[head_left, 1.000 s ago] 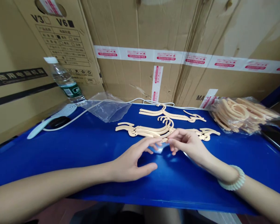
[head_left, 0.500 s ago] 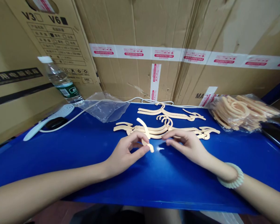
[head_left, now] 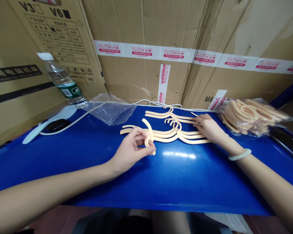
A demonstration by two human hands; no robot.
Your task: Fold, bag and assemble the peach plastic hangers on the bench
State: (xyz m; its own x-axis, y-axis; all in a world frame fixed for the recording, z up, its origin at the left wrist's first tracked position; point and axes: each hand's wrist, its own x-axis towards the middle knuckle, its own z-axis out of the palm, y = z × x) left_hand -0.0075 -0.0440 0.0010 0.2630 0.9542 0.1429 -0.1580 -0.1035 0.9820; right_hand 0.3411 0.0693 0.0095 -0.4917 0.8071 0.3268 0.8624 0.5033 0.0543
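My left hand is closed on a small curved cream plastic piece, held upright over the blue table. My right hand reaches over the right ends of the cream hangers, fingers low at the farther one; whether they grip a part there is hidden. Several nested cream hangers lie across the middle, hooks upward. Behind them is the farther hanger set, its right end partly covered by my right hand.
A water bottle, a pale blue brush, a black object and a clear plastic bag are at left. Bagged hanger parts and a dark device are at right. Cardboard boxes stand behind; a white cable runs along the back.
My right hand has moved away from beside the left, right and farther back, to the hangers' right ends. My left hand has turned the held piece slightly. The view has shifted a little.
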